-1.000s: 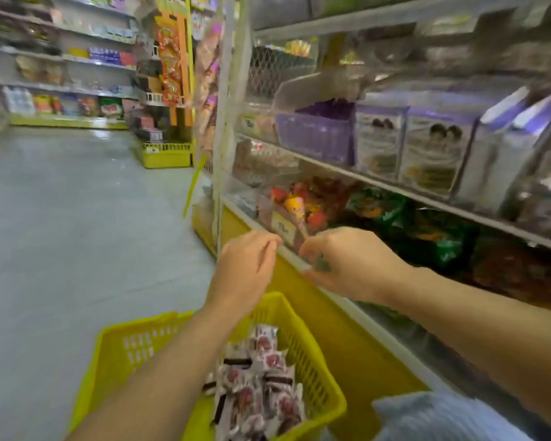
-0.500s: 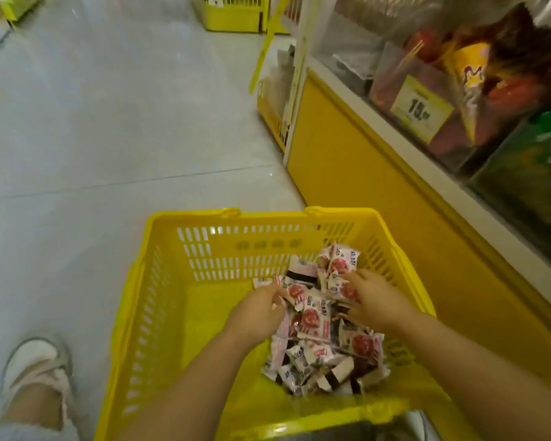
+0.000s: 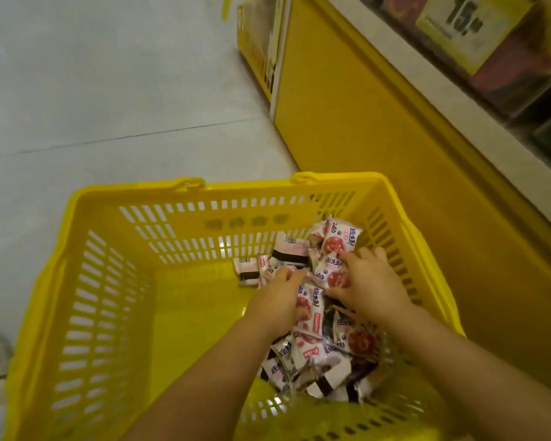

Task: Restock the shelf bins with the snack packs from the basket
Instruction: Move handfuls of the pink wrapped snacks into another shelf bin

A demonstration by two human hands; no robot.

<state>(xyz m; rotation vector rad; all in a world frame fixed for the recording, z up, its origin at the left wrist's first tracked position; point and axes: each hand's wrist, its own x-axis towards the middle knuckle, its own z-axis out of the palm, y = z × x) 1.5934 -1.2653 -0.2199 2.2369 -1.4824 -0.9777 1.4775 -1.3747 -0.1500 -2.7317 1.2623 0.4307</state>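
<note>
Both hands are down in the yellow basket (image 3: 134,192), among the snack packs (image 3: 326,348) heaped in its corner. The left hand (image 3: 279,302) curls its fingers round packs at the heap's edge. Just beside it, the right hand (image 3: 371,284) clutches a white pack printed with a red circle. More packs lie under both wrists and just beyond the fingertips. Beyond the right hand rises the yellow shelf base (image 3: 379,138), and above that a price label (image 3: 465,23) reads 15. Grey floor (image 3: 109,90) spreads beyond the left hand.
</note>
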